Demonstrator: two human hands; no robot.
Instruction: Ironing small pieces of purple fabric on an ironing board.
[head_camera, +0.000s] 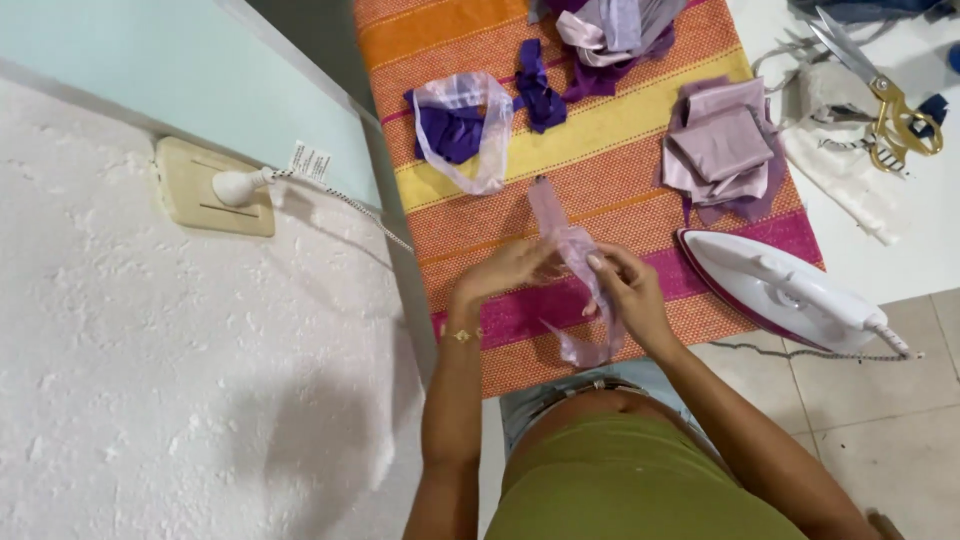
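One label in view: small white tag (310, 162), rectangular, dark print too small to read. Hangs on cord (345, 200) just beside white plug (232, 186), tilted, lying against pale blue-green panel (180, 70). Plug sits in beige socket (205, 195) at nine o'clock from tag. Tag at ten o'clock from frame centre, well apart from ironing board (600, 200). Clear bag (470, 125) with purple scraps inside lies on board, at twelve o'clock from centre. No signs, no screens.

White iron (790, 290) is resting at my right on the striped ironing cloth (600, 150); folded lilac fabric pile (722, 150) is lying beyond it; gold-handled scissors (880, 90) are lying on the white table (920, 230); plug (238, 185) is sitting in the wall socket (200, 195)
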